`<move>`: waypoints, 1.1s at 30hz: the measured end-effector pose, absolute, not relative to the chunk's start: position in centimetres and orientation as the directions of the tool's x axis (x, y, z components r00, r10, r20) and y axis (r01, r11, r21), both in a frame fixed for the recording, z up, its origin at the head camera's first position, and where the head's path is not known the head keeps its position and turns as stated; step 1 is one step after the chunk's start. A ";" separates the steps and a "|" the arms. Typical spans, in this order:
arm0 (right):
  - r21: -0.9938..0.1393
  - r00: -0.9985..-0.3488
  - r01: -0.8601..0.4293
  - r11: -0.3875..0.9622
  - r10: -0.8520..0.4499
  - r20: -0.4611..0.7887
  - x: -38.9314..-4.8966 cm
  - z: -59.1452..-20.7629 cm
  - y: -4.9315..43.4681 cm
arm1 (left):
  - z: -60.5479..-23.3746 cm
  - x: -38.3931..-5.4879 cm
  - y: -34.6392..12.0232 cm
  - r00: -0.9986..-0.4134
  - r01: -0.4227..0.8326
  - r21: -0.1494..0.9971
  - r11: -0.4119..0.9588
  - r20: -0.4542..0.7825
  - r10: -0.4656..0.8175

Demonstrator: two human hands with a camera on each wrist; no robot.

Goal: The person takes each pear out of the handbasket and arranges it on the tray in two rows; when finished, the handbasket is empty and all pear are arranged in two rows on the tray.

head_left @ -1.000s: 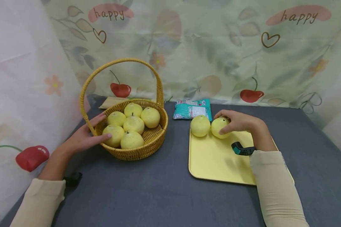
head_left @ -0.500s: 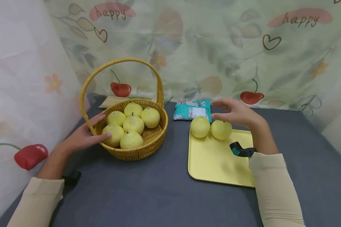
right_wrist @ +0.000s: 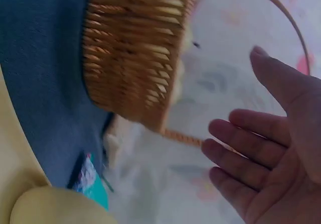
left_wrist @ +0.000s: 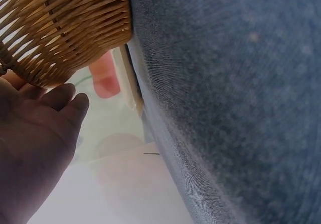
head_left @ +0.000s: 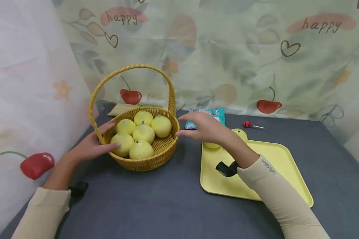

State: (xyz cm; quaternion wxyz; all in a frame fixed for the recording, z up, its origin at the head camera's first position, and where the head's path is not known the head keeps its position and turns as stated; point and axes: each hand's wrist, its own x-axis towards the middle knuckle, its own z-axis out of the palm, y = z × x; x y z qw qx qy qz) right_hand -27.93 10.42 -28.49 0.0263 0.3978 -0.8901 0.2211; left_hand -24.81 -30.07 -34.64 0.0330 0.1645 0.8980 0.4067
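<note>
A wicker basket with a tall arched handle holds several pale yellow pears. My left hand holds its left side, thumb over the rim beside a pear and fingers along the outside. In the left wrist view, those fingertips lie by the woven wall. Fingers spread and nothing in it, my right hand hovers just off the basket's right rim. The right wrist view shows its bare palm facing the basket. Two pears at the tray's far edge are partly hidden by the right hand and forearm.
The yellow tray lies on the dark cloth to the right, under the right forearm. Behind stand a teal packet, a red lollipop and a tan flat piece behind the basket. A printed curtain encloses the back.
My right hand let go of a pear on the tray, rose, and moved left to the basket's rim. The lollipop came into sight. My left hand stays at the basket.
</note>
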 end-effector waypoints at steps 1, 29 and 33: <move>-0.332 -0.665 -0.740 0.585 -0.709 0.233 -27.8 -28.6 9.7 | -34.6 -24.8 -30.0 -0.943 0.270 0.743 0.613 0.076 0.323; -0.573 -0.585 -0.574 0.585 -0.783 -0.212 -29.4 -31.9 -1.3 | -34.9 -25.1 -30.0 -0.946 0.267 0.730 0.629 0.072 0.317; -0.632 -0.599 -0.541 0.555 -0.782 -0.174 -28.5 -32.0 -1.3 | -34.9 -25.0 -29.8 -0.945 0.272 0.728 0.629 0.079 0.317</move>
